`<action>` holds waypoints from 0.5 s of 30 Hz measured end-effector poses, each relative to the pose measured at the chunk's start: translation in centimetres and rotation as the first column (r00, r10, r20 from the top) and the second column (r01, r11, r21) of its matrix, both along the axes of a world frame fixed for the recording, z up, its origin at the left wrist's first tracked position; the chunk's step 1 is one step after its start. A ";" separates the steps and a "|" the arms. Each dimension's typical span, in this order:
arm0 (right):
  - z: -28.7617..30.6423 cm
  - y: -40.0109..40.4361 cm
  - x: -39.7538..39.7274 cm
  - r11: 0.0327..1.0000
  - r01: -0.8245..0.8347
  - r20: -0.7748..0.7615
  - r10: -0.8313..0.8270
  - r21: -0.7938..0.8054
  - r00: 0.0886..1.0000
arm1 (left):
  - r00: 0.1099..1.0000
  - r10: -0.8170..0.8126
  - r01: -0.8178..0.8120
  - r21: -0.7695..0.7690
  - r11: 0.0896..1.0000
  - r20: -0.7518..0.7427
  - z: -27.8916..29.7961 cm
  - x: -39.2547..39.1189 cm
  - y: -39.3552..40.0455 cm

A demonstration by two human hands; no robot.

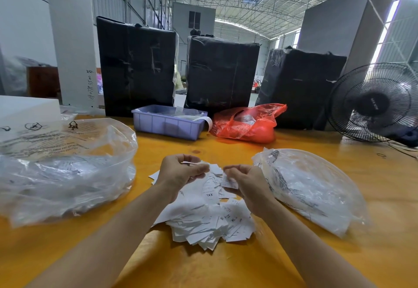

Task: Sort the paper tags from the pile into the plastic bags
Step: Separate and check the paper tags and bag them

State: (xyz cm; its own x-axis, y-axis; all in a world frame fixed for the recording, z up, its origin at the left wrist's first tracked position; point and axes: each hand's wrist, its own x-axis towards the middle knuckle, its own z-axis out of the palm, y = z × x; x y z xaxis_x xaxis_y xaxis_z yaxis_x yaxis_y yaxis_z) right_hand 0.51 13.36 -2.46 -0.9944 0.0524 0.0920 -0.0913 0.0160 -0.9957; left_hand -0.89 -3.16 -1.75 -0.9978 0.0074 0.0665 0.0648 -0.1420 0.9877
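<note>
White paper tags pinched in both hands (left, right), bare yellow table between plastic bags.

On the tabletop a pile of paper tags lies in the middle, between a plastic bag at left and another plastic bag at right. Behind them sit a tray and a carrier bag, then three wrapped bales. A fan stands far right.
</note>
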 end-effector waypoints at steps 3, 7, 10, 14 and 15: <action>-0.2 -0.3 0.2 0.999 -0.037 -0.065 0.039 0.028 0.997 | 0.998 -0.064 0.063 -0.020 0.998 -0.001 0.1 0.1 0.2; 0.0 -0.4 0.6 0.961 -0.037 -0.186 0.091 0.275 0.978 | 0.987 -0.161 0.146 -0.308 0.940 -0.022 -0.3 0.2 0.2; -0.1 -0.5 0.9 0.926 -0.159 -0.158 0.224 0.341 0.962 | 0.976 -0.217 0.188 -0.429 0.884 -0.018 -0.4 0.2 0.2; -0.3 -0.5 0.3 0.947 -0.012 -0.164 0.068 0.320 0.984 | 0.960 -0.270 0.273 -0.459 0.846 0.075 -0.3 0.1 -0.4; -0.3 -0.4 0.2 0.960 0.027 -0.161 0.019 0.278 0.987 | 0.963 -0.252 0.266 -0.452 0.851 0.091 -0.2 0.1 -0.6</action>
State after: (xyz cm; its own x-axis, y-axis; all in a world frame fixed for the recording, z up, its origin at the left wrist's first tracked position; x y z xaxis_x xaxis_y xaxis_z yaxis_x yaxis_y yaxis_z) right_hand 0.70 12.95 -2.72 -0.9651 0.0056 0.2616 -0.2487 0.2912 -0.9238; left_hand -0.80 -3.74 -2.00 -0.9568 0.2886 -0.0349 0.0610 0.3168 0.9465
